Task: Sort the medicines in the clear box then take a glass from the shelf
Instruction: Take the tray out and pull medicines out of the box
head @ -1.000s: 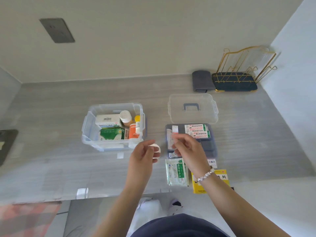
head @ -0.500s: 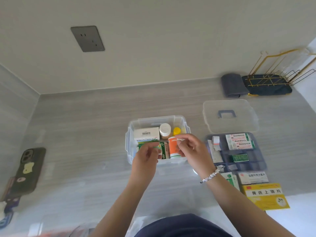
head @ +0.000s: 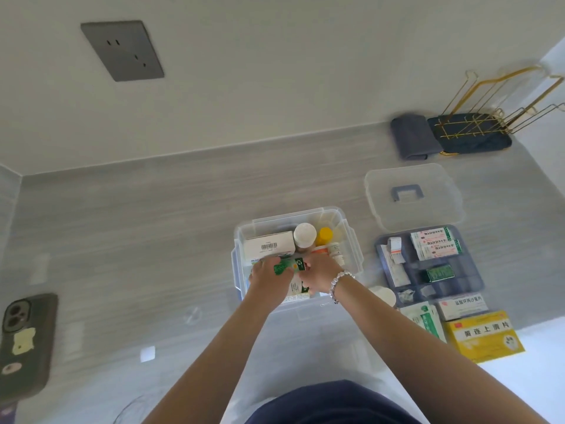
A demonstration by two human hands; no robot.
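Clear box (head: 348, 240) — boxes, bottles; hands grip green box (head: 289, 266).

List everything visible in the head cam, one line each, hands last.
clear box: 1, clear, counter centre, holding medicines
green carton: 1, green, over box, gripped by both hands
white carton: 1, white, in box
white-capped bottle: 1, in box
yellow-capped bottle: 1, in box
lid: 1, clear, right of box
tray: 1, blue-grey, below lid
yellow carton: 1, front right
phone: 1, dark, far left
wire rack: 1, gold, back right
cloth: 1, grey, beside rack
socket: 1, grey, wall
left hand: 1
right hand: 1
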